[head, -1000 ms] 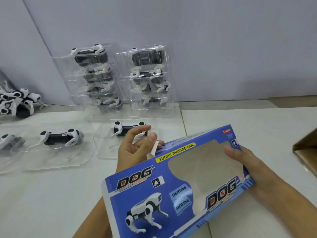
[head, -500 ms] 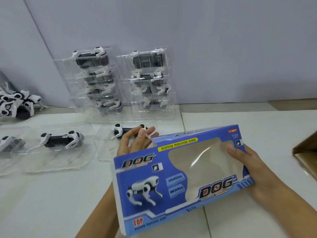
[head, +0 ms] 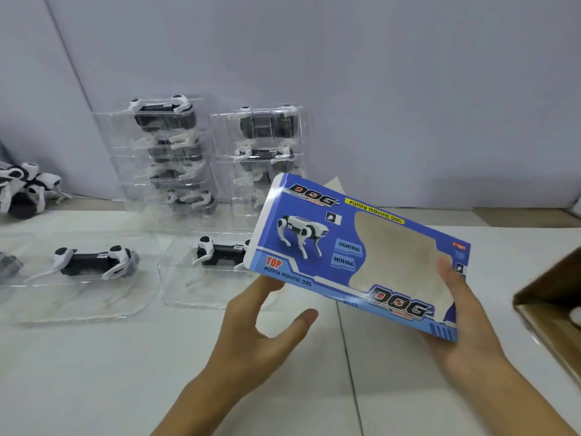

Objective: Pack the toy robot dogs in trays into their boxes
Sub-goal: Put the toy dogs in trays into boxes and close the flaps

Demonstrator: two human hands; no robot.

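My right hand (head: 465, 335) grips the flat blue windowed cardboard box (head: 361, 256), still empty; my left hand (head: 261, 328) hangs open beneath it. Beyond my left hand, black-and-white toy dogs in clear plastic trays (head: 220, 256) await packing.

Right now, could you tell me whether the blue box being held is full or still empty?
Empty: through the blue box's clear window only bare cardboard shows, no tray or dog. The right hand grips it.

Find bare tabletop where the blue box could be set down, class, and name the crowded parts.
Free: the near tabletop in front of the trayed dogs, and right, between blue box and cardboard carton. Crowded: the tray stacks by the wall, loose dogs far left.
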